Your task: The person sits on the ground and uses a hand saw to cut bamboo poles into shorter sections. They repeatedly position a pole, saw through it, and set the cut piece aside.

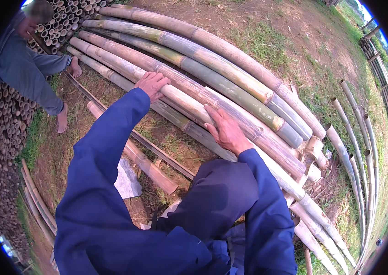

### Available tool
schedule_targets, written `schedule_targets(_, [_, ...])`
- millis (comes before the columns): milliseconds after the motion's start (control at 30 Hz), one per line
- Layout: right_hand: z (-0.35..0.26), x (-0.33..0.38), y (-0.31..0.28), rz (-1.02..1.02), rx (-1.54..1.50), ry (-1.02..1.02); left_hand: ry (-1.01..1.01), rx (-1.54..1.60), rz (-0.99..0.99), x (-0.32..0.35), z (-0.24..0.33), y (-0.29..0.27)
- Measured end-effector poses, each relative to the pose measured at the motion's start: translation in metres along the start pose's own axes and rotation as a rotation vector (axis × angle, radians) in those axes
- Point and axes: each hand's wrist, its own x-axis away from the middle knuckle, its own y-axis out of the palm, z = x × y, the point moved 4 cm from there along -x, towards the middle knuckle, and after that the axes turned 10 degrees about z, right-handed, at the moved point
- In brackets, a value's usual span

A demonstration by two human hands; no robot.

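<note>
A long pale bamboo pole [182, 100] runs from the upper left toward the lower right, across the front of several other poles. My left hand [152, 85] is closed over its upper side, fingers bent around the far edge. Farther down the same pole, my right hand [227, 129] lies on it with fingers stretched out and the thumb apart. Right behind it is a thicker brownish bamboo pole [249, 129]. Green-tinged bamboo poles [237, 91] lie beyond that. My bent knee [223, 192] is beside the pole, between my forearms.
Another person [29, 68] with bare feet is at the upper left, beside stacked bamboo ends [8, 121]. A thin split strip [162, 153] and a short bamboo piece [145, 162] lie near my left arm, with a pale stone-like block [128, 179]. More poles [347, 151] stand out at the right.
</note>
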Motion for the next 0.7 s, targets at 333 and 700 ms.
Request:
schedule_targets(333, [0.01, 0.012, 0.008, 0.076, 0.086, 0.08, 0.004, 0.023, -0.171, -0.014, 0.036, 0.005])
schedule_targets(700, [0.044, 0.077, -0.027, 0.402, 0.379, 0.313, 0.088, -0.005, -0.388, -0.032, 0.052, 0.041])
